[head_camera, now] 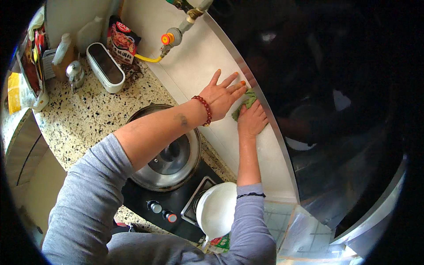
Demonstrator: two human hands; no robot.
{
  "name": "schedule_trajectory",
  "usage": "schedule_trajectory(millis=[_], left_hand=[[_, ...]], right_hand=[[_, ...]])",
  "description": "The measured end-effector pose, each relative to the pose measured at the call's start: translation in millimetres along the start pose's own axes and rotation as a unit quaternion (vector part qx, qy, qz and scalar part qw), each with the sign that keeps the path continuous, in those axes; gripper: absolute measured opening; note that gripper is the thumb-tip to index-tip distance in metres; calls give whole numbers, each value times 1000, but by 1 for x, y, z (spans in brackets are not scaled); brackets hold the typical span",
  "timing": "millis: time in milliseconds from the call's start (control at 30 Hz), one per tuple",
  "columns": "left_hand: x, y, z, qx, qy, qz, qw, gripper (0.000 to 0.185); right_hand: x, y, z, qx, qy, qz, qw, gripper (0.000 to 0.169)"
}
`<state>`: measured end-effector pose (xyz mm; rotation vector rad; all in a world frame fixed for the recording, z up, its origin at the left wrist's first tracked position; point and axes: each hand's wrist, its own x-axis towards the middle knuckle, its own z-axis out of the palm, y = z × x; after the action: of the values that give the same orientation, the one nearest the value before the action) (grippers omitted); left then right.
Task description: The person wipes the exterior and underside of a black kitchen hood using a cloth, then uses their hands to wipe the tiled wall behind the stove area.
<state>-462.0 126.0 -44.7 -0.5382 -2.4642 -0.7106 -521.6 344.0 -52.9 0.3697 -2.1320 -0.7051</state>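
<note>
My right hand (253, 121) presses a green cloth (240, 111) flat against the pale tiled wall (195, 69), right beside the metal lower edge of a dark glossy range hood (334, 109). Up and to the left of it, my left hand (222, 96), with a red bead bracelet at the wrist, is spread on the wall, its fingertips near the hood edge and close to the cloth. Nothing shows in its grasp. Below my left forearm a lidded pan (185, 172) stands on the black gas stove (179, 198). A white pot (217, 210) sits by my right forearm, partly hidden by the sleeve.
A gas valve (171, 37) with a yellow hose (147, 59) is on the wall. On the speckled counter (89, 116) stand a white oval container (106, 68), a seasoning packet (122, 39), a small metal pot (75, 74) and a bottle (63, 54). Two stove knobs face my body.
</note>
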Motion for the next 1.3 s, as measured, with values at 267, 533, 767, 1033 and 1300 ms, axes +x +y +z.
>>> schedule_trajectory(millis=[267, 533, 767, 1033, 1300], left_hand=[[-13, -51, -7, 24, 81, -105, 991, 83], [-6, -62, -17, 6, 97, -140, 985, 85], [-2, -66, -33, 3, 30, -161, 987, 87], [1, -64, -39, -22, 6, -147, 989, 89], [-13, -86, -34, -113, 117, -178, 970, 88]], right_hand=[[42, -65, -22, 12, -40, 7, 999, 71], [7, -115, 22, -34, 15, -333, 942, 55], [-69, -131, 67, -89, -82, -581, 805, 61], [29, -102, 26, -218, 98, -335, 911, 56], [120, -132, -42, 0, 174, -96, 980, 52]])
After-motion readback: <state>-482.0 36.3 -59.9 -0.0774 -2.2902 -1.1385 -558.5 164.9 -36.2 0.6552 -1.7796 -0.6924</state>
